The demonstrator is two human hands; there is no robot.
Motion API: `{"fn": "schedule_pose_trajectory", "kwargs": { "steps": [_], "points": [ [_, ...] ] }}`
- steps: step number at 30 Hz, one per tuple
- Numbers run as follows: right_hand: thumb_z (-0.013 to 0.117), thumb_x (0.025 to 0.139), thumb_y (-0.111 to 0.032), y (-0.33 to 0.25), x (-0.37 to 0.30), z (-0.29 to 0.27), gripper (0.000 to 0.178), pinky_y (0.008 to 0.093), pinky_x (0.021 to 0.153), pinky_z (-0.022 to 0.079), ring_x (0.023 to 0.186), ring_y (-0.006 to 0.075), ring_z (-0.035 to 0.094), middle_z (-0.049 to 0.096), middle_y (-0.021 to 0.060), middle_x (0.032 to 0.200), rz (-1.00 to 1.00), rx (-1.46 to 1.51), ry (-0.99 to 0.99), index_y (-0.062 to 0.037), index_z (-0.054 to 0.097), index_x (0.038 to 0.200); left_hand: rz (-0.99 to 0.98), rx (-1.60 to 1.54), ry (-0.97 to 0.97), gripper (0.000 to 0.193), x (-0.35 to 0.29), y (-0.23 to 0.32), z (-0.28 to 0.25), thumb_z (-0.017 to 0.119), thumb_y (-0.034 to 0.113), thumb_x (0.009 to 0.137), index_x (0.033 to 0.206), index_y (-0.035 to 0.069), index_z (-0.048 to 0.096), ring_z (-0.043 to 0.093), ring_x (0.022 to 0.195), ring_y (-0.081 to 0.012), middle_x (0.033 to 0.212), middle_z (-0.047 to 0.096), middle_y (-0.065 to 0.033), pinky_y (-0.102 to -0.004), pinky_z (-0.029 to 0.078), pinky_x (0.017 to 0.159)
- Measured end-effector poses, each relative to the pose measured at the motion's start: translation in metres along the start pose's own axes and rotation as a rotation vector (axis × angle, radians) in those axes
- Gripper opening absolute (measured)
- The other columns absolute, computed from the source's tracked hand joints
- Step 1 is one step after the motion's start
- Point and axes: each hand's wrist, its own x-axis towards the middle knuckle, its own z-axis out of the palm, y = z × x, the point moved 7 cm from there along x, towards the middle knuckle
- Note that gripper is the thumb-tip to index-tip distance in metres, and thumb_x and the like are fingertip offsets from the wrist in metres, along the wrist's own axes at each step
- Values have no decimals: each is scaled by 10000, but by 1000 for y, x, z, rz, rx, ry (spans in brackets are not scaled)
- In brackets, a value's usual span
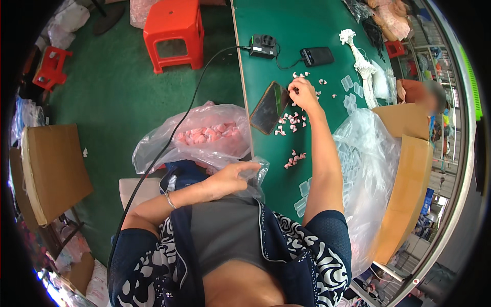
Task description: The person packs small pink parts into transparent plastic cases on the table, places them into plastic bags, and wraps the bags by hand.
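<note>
My right hand reaches over the green table beside a dark phone. Its fingers are pinched together; a small dark spot shows at their tips, too small to name. Small pink-and-white pieces lie scattered around and below that hand, with another little cluster nearer me. My left hand is at the table's near left edge, index finger stretched out and thumb apart. It rests by the rim of a clear plastic bag, which contains many pink pieces. No held thing shows in the left hand.
A black box-shaped device and a power bank are cabled together. At right stand a cardboard box lined with clear plastic, white bundled strands and clear plastic pieces. A red stool stands on the floor. Another person is beyond.
</note>
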Motion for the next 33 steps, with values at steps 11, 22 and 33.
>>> {"fn": "schedule_pose_trajectory", "kwargs": {
  "steps": [11, 22, 33],
  "points": [
    [625, 674, -111, -13, -60, -21, 59, 346, 646, 471, 728, 245, 570, 606, 65, 820, 33, 123, -147, -74, 643, 717, -10, 40, -25, 583, 11, -4, -4, 468, -26, 692, 1274, 14, 447, 455, 628, -35, 1092, 549, -60, -184, 369, 509],
    [727, 669, -327, 47, 26, -12, 362, 427, 847, 403, 958, 343, 500, 551, 140, 1033, 276, -155, 360, -122, 625, 949, -32, 56, 17, 566, 11, 3, -2, 473, -23, 702, 1267, 11, 457, 520, 890, -87, 1204, 512, -96, -207, 437, 706],
    [631, 659, -78, 43, 1, -6, 82, 396, 660, 405, 708, 270, 517, 551, 59, 670, 98, -63, 248, -111, 580, 715, -34, 73, -24, 564, 23, 3, -3, 451, -41, 708, 1270, 7, 450, 556, 852, -104, 1256, 481, -111, -224, 460, 698]
  ]
}}
